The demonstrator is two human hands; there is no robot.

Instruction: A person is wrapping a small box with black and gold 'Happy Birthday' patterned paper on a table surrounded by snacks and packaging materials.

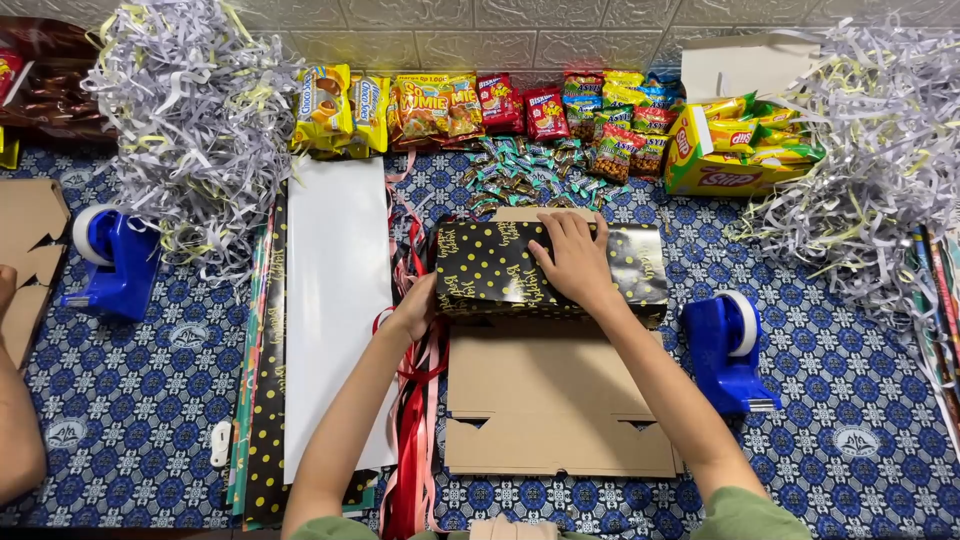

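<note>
Pressing flat on top, the right hand [575, 262] is spread wide on the black box with gold dots [545, 268], which is kept in the middle of the table, just past the open brown cardboard [555, 400]. The box's left side is held by the left hand [418, 305] (its fingers are mostly hidden). The paper is best kept tight and smooth, it seems, with both hands steady. A blue tape holder [728, 350] is seen near on the right, and red ribbons [415, 420] on the left.
</note>
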